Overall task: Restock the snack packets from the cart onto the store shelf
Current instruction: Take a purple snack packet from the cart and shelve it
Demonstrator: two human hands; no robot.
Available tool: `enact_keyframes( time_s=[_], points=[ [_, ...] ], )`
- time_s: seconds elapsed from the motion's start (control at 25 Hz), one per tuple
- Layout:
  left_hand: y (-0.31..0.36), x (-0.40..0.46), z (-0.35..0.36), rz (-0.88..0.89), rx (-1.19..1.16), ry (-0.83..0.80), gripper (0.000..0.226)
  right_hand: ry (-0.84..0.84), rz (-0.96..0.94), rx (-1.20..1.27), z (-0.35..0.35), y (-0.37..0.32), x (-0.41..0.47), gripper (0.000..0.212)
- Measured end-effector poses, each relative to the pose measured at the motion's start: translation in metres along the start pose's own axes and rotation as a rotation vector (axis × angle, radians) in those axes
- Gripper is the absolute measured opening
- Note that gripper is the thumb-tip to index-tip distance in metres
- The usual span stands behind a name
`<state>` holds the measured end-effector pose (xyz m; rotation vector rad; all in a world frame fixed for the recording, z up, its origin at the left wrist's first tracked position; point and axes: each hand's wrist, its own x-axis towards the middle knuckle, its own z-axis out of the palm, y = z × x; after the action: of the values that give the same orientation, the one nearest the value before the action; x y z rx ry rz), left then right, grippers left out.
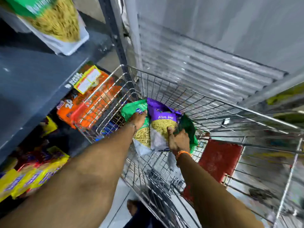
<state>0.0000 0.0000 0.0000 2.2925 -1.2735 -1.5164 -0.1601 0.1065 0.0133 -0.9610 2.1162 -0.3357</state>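
At frame centre, inside the wire cart (164, 89), the left hand (139, 118) closes its fingers on a green snack packet (131, 107) while the right hand (178, 141) grips the purple packet (162, 122) just beside it.

The green packet (134, 111) is half hidden behind the left hand (139, 118), its label unreadable. A second green packet (189, 129) is mostly covered by the right hand (178, 140) and the purple packet (162, 122). The shelf packet (54, 22) is cut off at the top edge and blurred. Lower shelf packs (32, 176) are smeared, their print illegible.
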Motion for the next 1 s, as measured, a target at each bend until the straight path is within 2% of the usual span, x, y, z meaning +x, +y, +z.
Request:
enact_keyframes(
  time_s=[0.08, 0.2, 0.44, 0.48, 0.56, 0.64, 0.72, 0.76, 0.84, 0.92, 1.0],
  points=[
    [-0.004, 0.019, 0.014, -0.054, -0.140, -0.092, 0.059, -0.049, 0.074, -0.028, 0.007, 0.003, 0.015, 0.075],
    [-0.004, 0.036, 0.036, -0.119, -0.289, -0.197, 0.046, -0.123, 0.105, -0.021, 0.012, 0.010, 0.034, 0.075],
    [-0.001, 0.061, 0.057, -0.123, -0.373, -0.149, 0.069, -0.312, 0.226, 0.194, 0.023, 0.023, 0.069, 0.077],
    [-0.001, 0.062, 0.058, -0.120, -0.360, -0.146, 0.070, -0.343, 0.224, 0.260, 0.022, 0.024, 0.072, 0.070],
    [-0.002, 0.065, 0.056, -0.118, -0.326, -0.158, 0.074, -0.368, 0.215, 0.425, 0.016, 0.022, 0.070, 0.044],
    [-0.002, 0.060, 0.049, -0.129, -0.277, -0.179, 0.073, -0.404, 0.196, 0.541, 0.013, 0.023, 0.062, 0.041],
    [-0.005, 0.049, 0.038, -0.138, -0.254, -0.204, 0.060, -0.388, 0.188, 0.539, 0.015, 0.026, 0.048, 0.049],
    [-0.008, 0.040, 0.032, -0.137, -0.274, -0.173, 0.046, -0.378, 0.171, 0.507, 0.014, 0.026, 0.038, 0.048],
    [-0.016, 0.014, 0.017, -0.135, -0.412, -0.139, 0.020, -0.393, 0.129, 0.553, 0.013, 0.024, 0.015, 0.037],
    [-0.026, -0.008, 0.002, -0.114, -0.542, -0.169, 0.038, -0.402, 0.065, 0.623, 0.008, 0.019, -0.010, 0.042],
    [-0.044, -0.008, -0.006, -0.064, -0.598, -0.114, 0.062, -0.414, -0.005, 0.668, 0.000, 0.013, -0.029, 0.059]
  ],
)
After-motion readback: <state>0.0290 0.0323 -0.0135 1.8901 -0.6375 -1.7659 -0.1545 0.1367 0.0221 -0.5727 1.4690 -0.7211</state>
